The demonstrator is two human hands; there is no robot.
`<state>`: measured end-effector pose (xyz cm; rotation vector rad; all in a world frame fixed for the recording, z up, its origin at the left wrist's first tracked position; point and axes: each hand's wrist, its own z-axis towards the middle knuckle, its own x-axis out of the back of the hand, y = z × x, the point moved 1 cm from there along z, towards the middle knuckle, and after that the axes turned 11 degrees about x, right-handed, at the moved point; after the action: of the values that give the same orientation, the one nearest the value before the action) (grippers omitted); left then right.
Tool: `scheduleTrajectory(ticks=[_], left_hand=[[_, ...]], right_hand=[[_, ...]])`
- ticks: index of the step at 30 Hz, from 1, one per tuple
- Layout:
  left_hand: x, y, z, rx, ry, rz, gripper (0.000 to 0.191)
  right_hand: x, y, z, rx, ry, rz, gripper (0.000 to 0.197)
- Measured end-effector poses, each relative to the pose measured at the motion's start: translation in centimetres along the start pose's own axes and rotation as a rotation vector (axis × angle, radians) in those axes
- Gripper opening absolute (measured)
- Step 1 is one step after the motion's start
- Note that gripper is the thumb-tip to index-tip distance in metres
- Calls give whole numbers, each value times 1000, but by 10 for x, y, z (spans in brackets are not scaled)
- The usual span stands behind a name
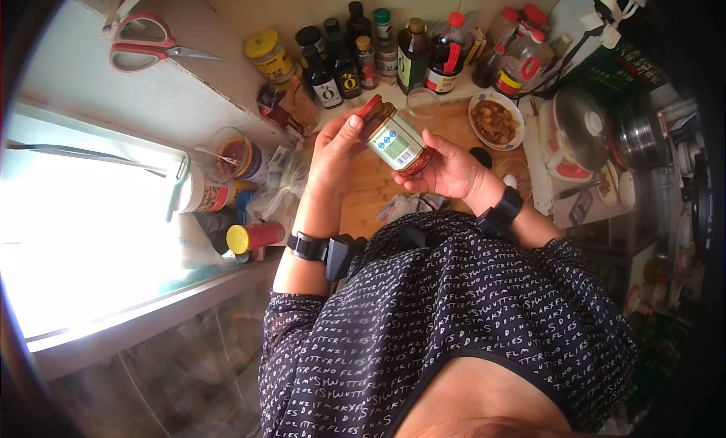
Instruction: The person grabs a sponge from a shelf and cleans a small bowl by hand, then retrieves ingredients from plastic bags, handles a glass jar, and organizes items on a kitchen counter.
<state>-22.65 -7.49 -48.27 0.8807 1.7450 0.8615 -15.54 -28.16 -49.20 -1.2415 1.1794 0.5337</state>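
A glass jar with a red lid and a printed label (399,142) is held tilted between both hands, over a wooden cutting board (363,194). The fingers and thumb of my left hand (334,149) close around the lid end, at the upper left of the jar. My right hand (451,169) supports the jar's base, its thumb along the side. Dark red contents show near the base. Beyond the jar lies a small clear round dish (422,103). To the right is a bowl of brown chunky food (494,121). A crumpled plastic bag (411,205) lies near my body.
Sauce bottles (413,55) and spice jars line the back wall. An electric pot with a glass lid (579,126) stands at right. Left are a glass bowl of red sauce with a spoon (229,157) and a red canister with yellow lid (255,237). Red-handled scissors (142,44) are at upper left.
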Motion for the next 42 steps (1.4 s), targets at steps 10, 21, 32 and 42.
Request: scheduleTrajectory(ticks=[10,21,32,42], left_hand=[[-14,-2,14,30,-190,-218,52],[-15,-8,26,101,49,168,45],[-4,-19,21,149,-244,-106,63],[-14,-21,14,119,-275,-215,58]], right_hand=[[7,10,0,-36,-67,166,72],[2,7,8,84,211,-299,58],[10,7,0,-8,7,-42,74],[2,7,-4,-137,-122,124,79]])
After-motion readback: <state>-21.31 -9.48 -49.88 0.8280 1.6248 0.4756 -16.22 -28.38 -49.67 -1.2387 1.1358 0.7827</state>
